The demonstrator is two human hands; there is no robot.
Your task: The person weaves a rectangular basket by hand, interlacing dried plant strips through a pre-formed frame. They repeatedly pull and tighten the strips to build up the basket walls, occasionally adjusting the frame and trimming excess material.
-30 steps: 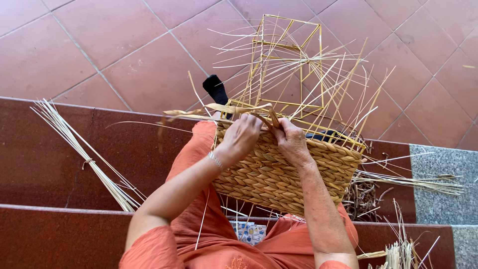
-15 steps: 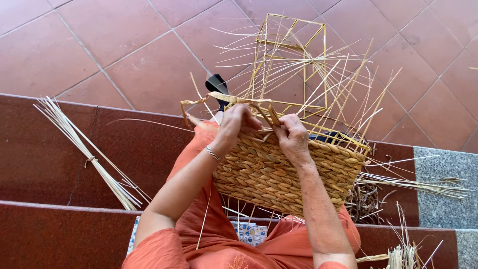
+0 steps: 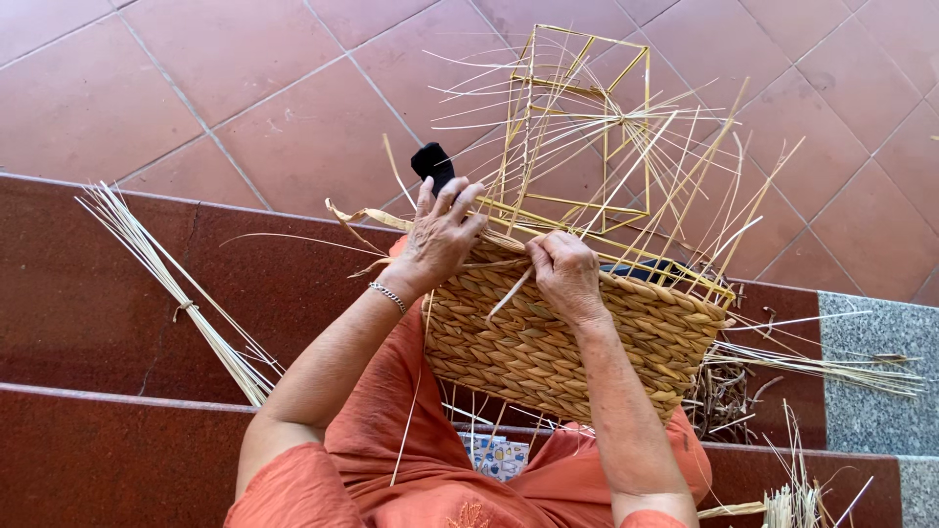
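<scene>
Red tiles (image 3: 245, 108) cover the floor beyond the dark red step (image 3: 88, 284) where we sit. On our lap rests the basket (image 3: 558, 342), its woven wall facing us and its bare yellow frame (image 3: 577, 117) and loose stakes (image 3: 704, 186) pointing away. Our left hand (image 3: 438, 240) sits at the basket's upper left rim, fingers spread wide, pressing a flat strand (image 3: 357, 217) that trails off to the left. Our right hand (image 3: 565, 276) is closed narrow, pinching a straw (image 3: 509, 293) against the top row of weave. A bracelet (image 3: 388, 295) circles the left wrist. A tied bundle (image 3: 181, 293) lies on the step to the left, well apart from the basket. More loose straws (image 3: 831, 367) lie to the right.
</scene>
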